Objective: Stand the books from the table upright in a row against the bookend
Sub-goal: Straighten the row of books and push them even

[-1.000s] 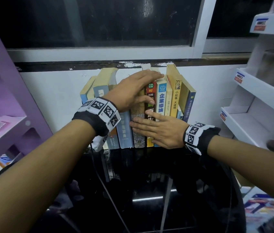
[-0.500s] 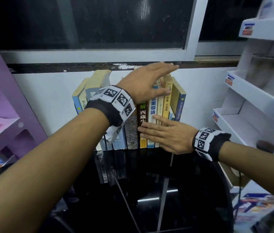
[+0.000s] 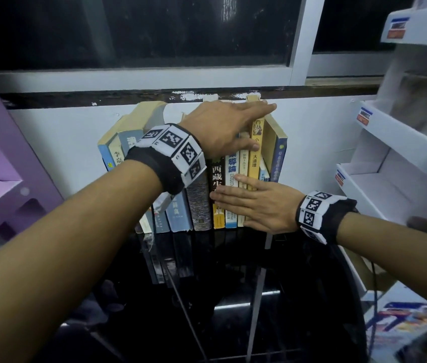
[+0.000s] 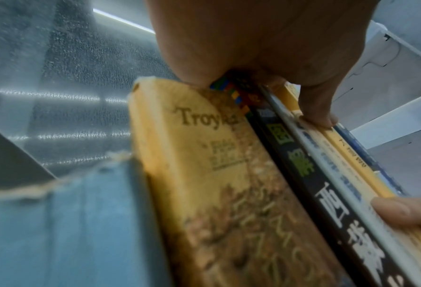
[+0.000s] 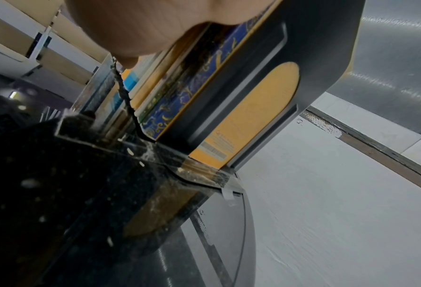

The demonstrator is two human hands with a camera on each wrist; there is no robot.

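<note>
**Two flat hands squaring a row of books against a bookend**

A black glossy table point(image 3: 233, 297) stands against a white wall, and on it a row of books point(image 3: 202, 205) stands upright, spines toward the viewer. Counting spines in the head view gives about ten books, though the left hand and wrist hide part of the row, so the count is not certain. The books under and to the right of the hands stand straight; the few beyond the left wrist, at the row's left end, lean toward the rest.

The left hand point(image 3: 223, 127) lies on top of the row, fingers straight and flat across the top edges, thumb point(image 4: 317, 108) hanging down against the spines. It grips nothing. The right hand point(image 3: 257, 203) sits lower, its fingers straight and laid flat on the lower spines, also holding nothing.

One dark bookend point(image 5: 300, 58) stands just past the right hand, touching the last book at the right end of the row, as the right wrist view shows.

The step appears to be tidying the row, and the task looks almost done. To do it well, press the spines level with the right palm while the left hand steadies the tops, then nudge the leaning left books toward the bookend until no gaps remain.

Counted: two hands, one bookend, one table, about ten books.
</note>
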